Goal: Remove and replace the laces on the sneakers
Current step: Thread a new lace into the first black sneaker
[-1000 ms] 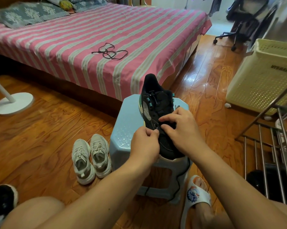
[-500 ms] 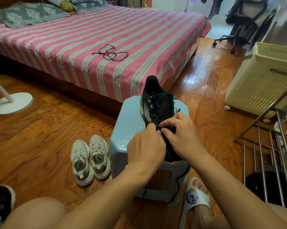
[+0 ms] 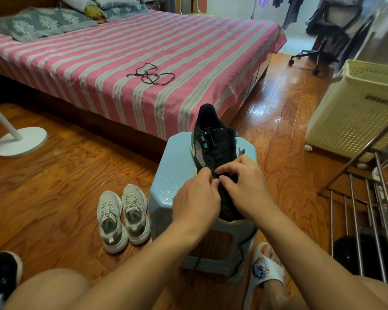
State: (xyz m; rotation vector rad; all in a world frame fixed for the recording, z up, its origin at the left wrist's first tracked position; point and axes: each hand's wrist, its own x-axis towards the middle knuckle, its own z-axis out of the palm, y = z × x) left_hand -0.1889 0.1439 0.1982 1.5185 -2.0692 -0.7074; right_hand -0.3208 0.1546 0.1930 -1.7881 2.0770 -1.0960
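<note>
Black, with teal and cream side panels, the sneaker (image 3: 215,153) stands on the pale blue stool (image 3: 177,175), which sits on the wooden floor just beside the striped bed (image 3: 121,70). The shoe's long axis runs away from the person: toe end near, under the hands; heel and collar far, toward the bed.

The left hand (image 3: 195,198) and right hand (image 3: 244,186) meet over the forward part of the lacing zone, fingertips touching or nearly so. Both have curled fingers pinching at the black lace (image 3: 241,249), whose free length hangs down over the stool's front edge. The exact pinch point is hidden by the fingers. Neither hand is clearly nearer; the lace sits directly between them, at the fingertips.

Judgement: threading proceeds along the long axis, from the toe eyelets toward the collar, so each following pass lies farther from the person.

A second black lace (image 3: 151,73) lies loose on the bed, well apart. A pair of white sneakers (image 3: 123,218) stands on the floor just left of the stool.

Against the frame one second earlier, the hands have closed together and shifted slightly up the shoe; the sneaker, the stool and the loose lace lie as before.
</note>
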